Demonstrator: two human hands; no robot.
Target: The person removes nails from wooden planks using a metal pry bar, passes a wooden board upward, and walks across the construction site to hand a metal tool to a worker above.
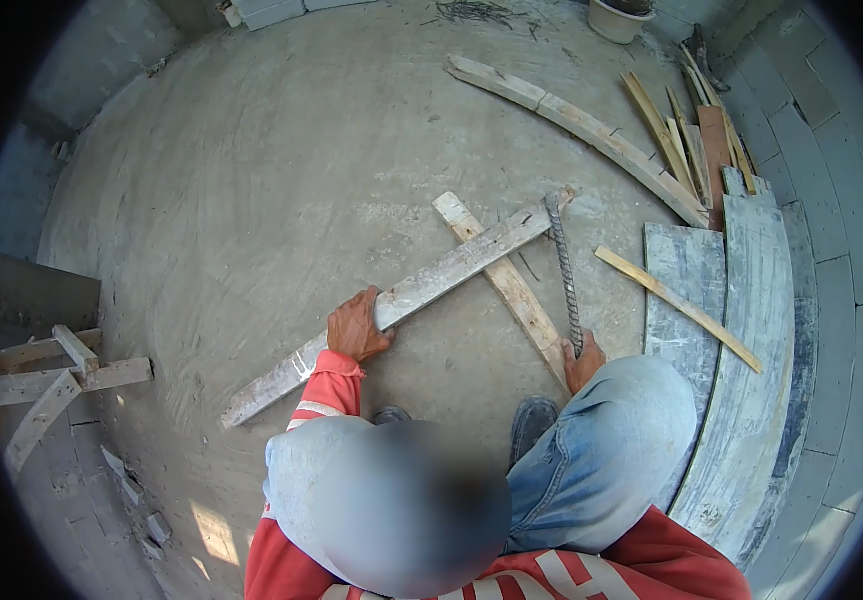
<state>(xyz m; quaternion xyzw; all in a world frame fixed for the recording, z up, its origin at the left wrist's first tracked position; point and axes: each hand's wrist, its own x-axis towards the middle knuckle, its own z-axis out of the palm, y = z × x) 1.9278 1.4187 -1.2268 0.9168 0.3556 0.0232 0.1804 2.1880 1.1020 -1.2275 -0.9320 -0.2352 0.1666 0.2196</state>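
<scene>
My left hand [357,327] is closed around a long, whitish wooden plank [442,278] that slants from lower left to upper right. Beneath it, a shorter wooden board [524,298] crosses the other way on the floor. In my right hand [584,362] is the lower end of a ribbed steel bar [567,270]. The bar's far end meets the plank near its upper right tip, where a dark spot shows. Whether it hooks something there I cannot make out.
A long beam [582,125] lies ahead on the concrete floor [222,190]. To the right are a narrow stick [680,297], stained wide boards [752,300] and a pile of wood scraps [697,140] by the block wall [837,310]. At left stands a wooden frame [77,375]. A bucket [619,20] is at the back.
</scene>
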